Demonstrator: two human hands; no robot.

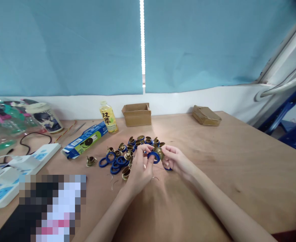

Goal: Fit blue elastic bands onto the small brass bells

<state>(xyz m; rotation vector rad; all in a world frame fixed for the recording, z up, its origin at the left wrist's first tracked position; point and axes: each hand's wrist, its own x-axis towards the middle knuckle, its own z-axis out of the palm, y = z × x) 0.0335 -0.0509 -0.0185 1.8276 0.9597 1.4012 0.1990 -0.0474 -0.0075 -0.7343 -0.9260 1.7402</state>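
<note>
Near the middle of the table, my left hand [141, 168] pinches a blue ring [153, 157] between thumb and fingers. Right beside it, my right hand [174, 159] grips a round brass part [159, 153], which meets the ring's right side. A pile of brass parts with hinged flaps [128, 155] lies just beyond and left of my hands, some of them with blue rings around them. Loose blue rings [115, 164] lie at the pile's left front. One brass part [91, 161] sits apart on the left. Thin curved pieces [114, 184] rest near my left wrist.
Behind the pile stand a yellow-labelled bottle [108, 117] and an open cardboard box [137, 116]. Another cardboard box [206, 116] sits back right. On the left are a blue-green carton [86, 140], a power strip [41, 154], a cup [46, 117], cables and plastic bottles.
</note>
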